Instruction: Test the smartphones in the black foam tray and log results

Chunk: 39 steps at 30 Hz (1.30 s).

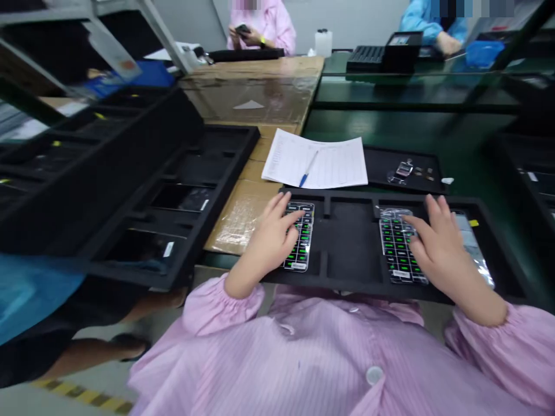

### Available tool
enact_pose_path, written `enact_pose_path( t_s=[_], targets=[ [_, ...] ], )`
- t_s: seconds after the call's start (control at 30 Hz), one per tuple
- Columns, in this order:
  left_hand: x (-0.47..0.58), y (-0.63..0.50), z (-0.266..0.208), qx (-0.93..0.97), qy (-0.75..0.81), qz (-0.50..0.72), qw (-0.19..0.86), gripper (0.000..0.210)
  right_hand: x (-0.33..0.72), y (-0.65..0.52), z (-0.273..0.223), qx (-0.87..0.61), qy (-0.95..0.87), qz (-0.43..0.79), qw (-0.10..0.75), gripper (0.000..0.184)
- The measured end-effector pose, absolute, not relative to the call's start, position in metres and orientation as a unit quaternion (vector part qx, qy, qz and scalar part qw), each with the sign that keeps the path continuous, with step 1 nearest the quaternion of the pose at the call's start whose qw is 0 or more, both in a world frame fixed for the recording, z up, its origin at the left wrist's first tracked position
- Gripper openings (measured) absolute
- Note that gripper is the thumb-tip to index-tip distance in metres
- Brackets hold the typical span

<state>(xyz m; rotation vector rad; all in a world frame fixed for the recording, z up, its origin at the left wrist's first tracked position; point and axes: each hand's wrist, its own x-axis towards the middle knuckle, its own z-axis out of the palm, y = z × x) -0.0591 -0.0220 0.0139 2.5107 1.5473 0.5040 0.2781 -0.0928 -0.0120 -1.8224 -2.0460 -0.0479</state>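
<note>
In front of me lies a black foam tray (351, 271) with several compartments. My left hand (273, 234) is open over its left end, the index finger touching or just above a phone (302, 242) whose lit screen shows a grid with green marks. Over the right part, my right hand (437, 242) has its fingers apart, the index fingertip at the top of a second lit phone (401, 254) with the same kind of grid. Partly behind that hand is another phone (474, 245) with a pale screen, near a yellow tab (473, 223).
Beyond the tray are a printed sheet (277, 156) with a blue pen (309, 169) and a dark tray of small parts (385, 156). Stacked black trays (229, 179) with phones stand left. A person in blue sits at the left edge; two people work across the bench.
</note>
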Motion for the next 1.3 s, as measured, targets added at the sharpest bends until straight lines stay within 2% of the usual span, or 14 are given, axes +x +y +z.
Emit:
enact_pose_path(
  t_s=[0.17,0.47,0.7,0.9,1.03,1.2,1.3],
  targets=[
    [-0.049,-0.015,0.010,0.850,0.507,0.093,0.106,0.048,0.281,-0.104,-0.009,-0.649,-0.726,0.010,0.227,0.039],
    [-0.071,-0.016,0.018,0.841,0.509,0.178,0.032,0.050,0.310,-0.092,-0.001,-0.686,-0.707,-0.008,0.174,0.038],
    [-0.066,0.017,0.019,0.834,0.527,0.155,0.039,0.048,0.319,-0.054,-0.008,-0.624,-0.766,0.018,0.155,0.042],
    [-0.045,0.036,0.002,0.833,0.540,0.114,0.040,0.041,0.313,-0.028,-0.023,-0.653,-0.743,0.016,0.144,0.037],
    [-0.048,0.033,0.003,0.824,0.539,0.164,0.055,0.043,0.311,-0.032,-0.018,-0.657,-0.726,0.050,0.197,0.036],
    [-0.070,0.029,0.020,0.782,0.517,0.284,0.200,0.035,0.322,-0.046,0.005,-0.642,-0.689,0.146,0.303,0.039],
    [-0.077,0.030,0.020,0.773,0.519,0.282,0.229,0.034,0.323,-0.047,0.002,-0.649,-0.684,0.144,0.300,0.044]
  ],
)
